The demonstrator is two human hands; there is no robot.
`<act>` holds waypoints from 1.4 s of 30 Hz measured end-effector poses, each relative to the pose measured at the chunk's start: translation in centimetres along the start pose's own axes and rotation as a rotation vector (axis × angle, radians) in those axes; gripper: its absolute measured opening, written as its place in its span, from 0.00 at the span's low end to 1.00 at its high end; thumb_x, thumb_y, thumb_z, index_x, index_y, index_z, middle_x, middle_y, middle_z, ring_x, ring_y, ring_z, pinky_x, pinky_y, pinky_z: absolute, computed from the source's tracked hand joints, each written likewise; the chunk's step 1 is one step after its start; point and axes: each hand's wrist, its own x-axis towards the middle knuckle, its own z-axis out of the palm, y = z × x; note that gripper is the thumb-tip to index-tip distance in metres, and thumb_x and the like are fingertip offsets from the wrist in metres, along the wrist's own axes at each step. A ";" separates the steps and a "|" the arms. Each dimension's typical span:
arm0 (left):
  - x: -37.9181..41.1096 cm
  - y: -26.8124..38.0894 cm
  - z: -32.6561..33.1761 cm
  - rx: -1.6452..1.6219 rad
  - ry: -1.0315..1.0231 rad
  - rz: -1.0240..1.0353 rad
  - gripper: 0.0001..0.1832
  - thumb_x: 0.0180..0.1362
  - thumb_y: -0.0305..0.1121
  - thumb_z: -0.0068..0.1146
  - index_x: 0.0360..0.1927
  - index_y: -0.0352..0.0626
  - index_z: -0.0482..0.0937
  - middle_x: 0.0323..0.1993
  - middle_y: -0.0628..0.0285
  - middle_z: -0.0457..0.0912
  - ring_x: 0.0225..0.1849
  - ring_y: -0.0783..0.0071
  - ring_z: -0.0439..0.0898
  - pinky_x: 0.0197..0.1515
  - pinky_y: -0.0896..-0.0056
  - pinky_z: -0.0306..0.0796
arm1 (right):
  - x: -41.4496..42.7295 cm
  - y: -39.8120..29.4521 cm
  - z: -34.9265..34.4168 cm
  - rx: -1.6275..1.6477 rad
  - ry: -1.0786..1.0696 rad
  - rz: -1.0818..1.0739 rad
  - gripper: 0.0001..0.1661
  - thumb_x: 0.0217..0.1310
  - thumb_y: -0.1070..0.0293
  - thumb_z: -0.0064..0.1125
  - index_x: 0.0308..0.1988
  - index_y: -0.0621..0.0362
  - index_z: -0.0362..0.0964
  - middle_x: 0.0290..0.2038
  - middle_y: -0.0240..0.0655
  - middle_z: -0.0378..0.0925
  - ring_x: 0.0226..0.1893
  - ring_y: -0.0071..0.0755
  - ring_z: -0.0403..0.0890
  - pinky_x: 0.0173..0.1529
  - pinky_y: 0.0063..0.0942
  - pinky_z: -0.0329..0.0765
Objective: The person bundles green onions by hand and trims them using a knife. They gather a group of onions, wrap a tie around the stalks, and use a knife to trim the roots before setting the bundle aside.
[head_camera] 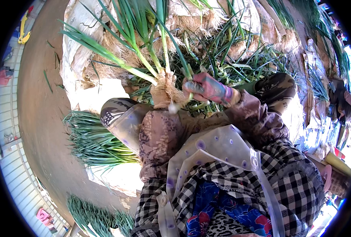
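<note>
My left hand (160,96), in what looks like a tan glove, grips the root ends of several green onions (137,51). Their white stems fan out above the fist and the leaves point away from me. Loose roots hang over its fingers and hide part of them. Close beside it, my right hand (206,89), in a stained pink and grey glove, is closed on a single green onion stalk (186,69). A blurred whitish end shows below the right fist. Beneath both hands spreads a heap of loose green leaves and peelings (223,63).
My bent knees (117,111) flank the hands, and a clear plastic apron (214,142) covers my lap. Stacked green onions (101,142) lie at left, with another bundle (95,216) lower down. Rooty onions (113,59) rest on pale sheeting ahead. Bare ground (42,97) borders a white tiled strip (8,103).
</note>
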 end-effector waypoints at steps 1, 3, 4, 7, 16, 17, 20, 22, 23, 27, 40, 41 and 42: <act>0.1 -0.1 0.3 0.008 0.028 0.017 0.13 0.56 0.30 0.51 0.41 0.33 0.70 0.31 0.58 0.75 0.31 0.72 0.76 0.36 0.72 0.75 | -0.3 0.5 -0.4 0.068 0.154 -0.107 0.18 0.58 0.56 0.51 0.29 0.62 0.70 0.19 0.28 0.70 0.10 0.13 0.61 0.12 0.15 0.54; -0.6 0.6 1.0 0.063 0.043 -0.012 0.14 0.55 0.32 0.53 0.42 0.34 0.70 0.32 0.59 0.75 0.31 0.73 0.75 0.37 0.74 0.73 | -1.3 0.4 -1.8 0.215 0.310 -0.148 0.19 0.59 0.55 0.50 0.28 0.60 0.70 0.16 0.27 0.69 0.09 0.15 0.61 0.12 0.17 0.55; -1.3 1.4 1.2 0.103 0.061 0.012 0.14 0.55 0.32 0.53 0.42 0.34 0.71 0.32 0.59 0.75 0.31 0.74 0.75 0.37 0.75 0.72 | -1.8 -0.6 -2.5 0.297 0.300 -0.079 0.19 0.59 0.54 0.49 0.27 0.59 0.71 0.14 0.27 0.68 0.09 0.17 0.63 0.13 0.19 0.57; -1.4 1.0 1.4 0.107 0.000 -0.040 0.15 0.54 0.34 0.55 0.42 0.36 0.72 0.33 0.62 0.75 0.32 0.77 0.74 0.36 0.79 0.71 | -0.2 4.4 -6.3 -0.805 0.278 0.443 0.14 0.56 0.58 0.51 0.28 0.57 0.71 0.17 0.31 0.72 0.15 0.22 0.71 0.18 0.20 0.66; -2.1 0.7 0.3 0.110 0.015 -0.069 0.13 0.51 0.22 0.55 0.42 0.32 0.72 0.36 0.60 0.75 0.33 0.73 0.76 0.38 0.76 0.73 | 9.0 -3.5 -0.7 -0.375 0.498 -0.323 0.10 0.55 0.69 0.53 0.36 0.64 0.70 0.20 0.34 0.73 0.17 0.24 0.73 0.20 0.19 0.71; -2.0 0.4 0.3 0.110 -0.008 -0.070 0.13 0.51 0.21 0.55 0.42 0.32 0.72 0.36 0.59 0.75 0.34 0.72 0.76 0.39 0.75 0.74 | 10.6 -4.1 -1.1 -0.202 0.550 -0.378 0.12 0.55 0.67 0.54 0.36 0.66 0.69 0.23 0.34 0.75 0.17 0.24 0.74 0.20 0.19 0.71; -2.3 0.2 -0.4 0.082 -0.038 -0.059 0.14 0.50 0.20 0.54 0.42 0.32 0.71 0.36 0.59 0.75 0.36 0.71 0.76 0.42 0.74 0.74 | 14.4 -4.9 -2.3 0.184 0.316 0.046 0.09 0.54 0.72 0.55 0.34 0.66 0.69 0.23 0.34 0.75 0.15 0.21 0.71 0.18 0.18 0.70; -2.2 -0.1 0.0 0.057 -0.063 -0.048 0.13 0.51 0.22 0.55 0.42 0.32 0.71 0.36 0.59 0.75 0.37 0.72 0.75 0.41 0.75 0.73 | 15.8 -2.8 -4.0 0.162 0.272 0.044 0.11 0.55 0.69 0.55 0.36 0.65 0.68 0.23 0.34 0.75 0.15 0.20 0.70 0.17 0.18 0.67; -2.1 -0.2 0.4 0.056 -0.063 -0.038 0.13 0.51 0.23 0.55 0.42 0.32 0.71 0.35 0.59 0.75 0.37 0.73 0.75 0.40 0.76 0.73 | 16.1 -1.7 -5.0 0.150 0.255 0.041 0.12 0.56 0.68 0.54 0.37 0.64 0.67 0.24 0.34 0.75 0.15 0.20 0.70 0.16 0.18 0.66; -2.6 0.3 -0.1 0.034 0.072 -0.038 0.13 0.53 0.27 0.55 0.41 0.33 0.72 0.34 0.60 0.76 0.33 0.75 0.75 0.35 0.79 0.72 | 12.9 -0.8 -2.9 0.255 0.243 -0.160 0.11 0.55 0.64 0.55 0.30 0.61 0.68 0.20 0.31 0.72 0.16 0.19 0.68 0.20 0.16 0.64; -1.1 -0.5 -0.2 0.046 0.182 -0.013 0.13 0.49 0.21 0.57 0.40 0.33 0.72 0.31 0.61 0.76 0.30 0.74 0.75 0.32 0.81 0.72 | -3.7 1.1 -9.8 0.043 0.692 -0.081 0.09 0.53 0.67 0.57 0.33 0.61 0.70 0.24 0.34 0.73 0.20 0.22 0.72 0.21 0.17 0.68; -1.1 -0.5 -0.5 0.082 0.154 -0.013 0.14 0.49 0.20 0.57 0.40 0.33 0.73 0.31 0.61 0.76 0.31 0.75 0.75 0.32 0.80 0.72 | -3.7 1.5 -10.1 -0.207 0.686 0.126 0.12 0.52 0.66 0.58 0.34 0.61 0.70 0.25 0.35 0.74 0.20 0.23 0.73 0.22 0.18 0.68; -1.0 -0.9 -0.2 0.105 0.123 -0.025 0.14 0.48 0.20 0.56 0.40 0.34 0.73 0.31 0.62 0.76 0.30 0.75 0.75 0.32 0.80 0.72 | -3.8 4.2 -13.0 0.612 0.536 0.235 0.19 0.49 0.63 0.60 0.39 0.63 0.70 0.26 0.36 0.75 0.22 0.28 0.75 0.24 0.23 0.71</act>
